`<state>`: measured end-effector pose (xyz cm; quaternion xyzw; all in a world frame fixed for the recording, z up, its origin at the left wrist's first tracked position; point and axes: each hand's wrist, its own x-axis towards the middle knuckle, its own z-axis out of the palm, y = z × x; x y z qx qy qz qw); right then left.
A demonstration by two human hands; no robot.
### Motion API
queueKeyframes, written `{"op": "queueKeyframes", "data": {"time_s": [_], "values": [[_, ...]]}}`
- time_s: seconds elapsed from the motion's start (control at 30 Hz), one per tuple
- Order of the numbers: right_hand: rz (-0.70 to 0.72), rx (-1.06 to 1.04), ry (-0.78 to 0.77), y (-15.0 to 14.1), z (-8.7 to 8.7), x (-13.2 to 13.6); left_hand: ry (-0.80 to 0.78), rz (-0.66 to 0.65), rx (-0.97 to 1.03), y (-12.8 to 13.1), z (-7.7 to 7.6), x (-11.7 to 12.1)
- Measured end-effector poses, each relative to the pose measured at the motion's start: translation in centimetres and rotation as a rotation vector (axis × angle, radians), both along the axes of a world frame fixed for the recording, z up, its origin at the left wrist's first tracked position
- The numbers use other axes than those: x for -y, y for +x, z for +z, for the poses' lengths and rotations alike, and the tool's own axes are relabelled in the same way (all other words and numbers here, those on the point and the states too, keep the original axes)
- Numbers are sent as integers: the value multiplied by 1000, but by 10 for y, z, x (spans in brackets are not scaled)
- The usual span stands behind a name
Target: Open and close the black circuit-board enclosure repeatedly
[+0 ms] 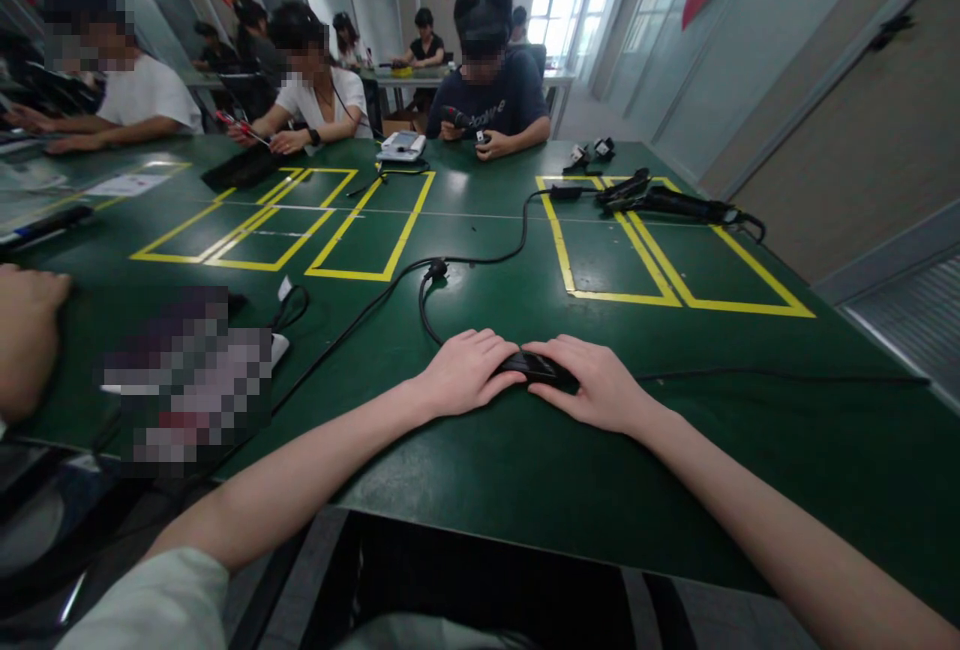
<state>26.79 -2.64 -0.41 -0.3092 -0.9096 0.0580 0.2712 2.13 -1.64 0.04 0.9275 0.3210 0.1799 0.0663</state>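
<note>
Black corded device (pixel 538 366) | I pinch it with left hand (pixel 471 370) and right hand (pixel 596 382) | cord (pixel 423 313) snagging could twist it

Head-high view, forward and down.

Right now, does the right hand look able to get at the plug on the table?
Probably yes: the plug lies just beyond the left hand, but the right hand would first have to release the black object.
</note>
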Motion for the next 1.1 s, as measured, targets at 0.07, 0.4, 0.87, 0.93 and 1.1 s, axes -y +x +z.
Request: {"op": "queueKeyframes", "data": {"time_s": [0.07,0.4,0.87,0.93,1.1], "values": [[-1,-8,-31,0,0,0,1,-5,16,0,1,0],[7,-15,-91,-2,0,2,9,-12,64,-3,-2,-3],[22,-13,-182,0,1,5,8,-22,125,-7,0,-5],[-15,-141,-264,7,0,-1,69,-3,195,-9,2,-5],[-311,-647,-482,50,11,-28,146,-29,234,-14,1,-6]]}}
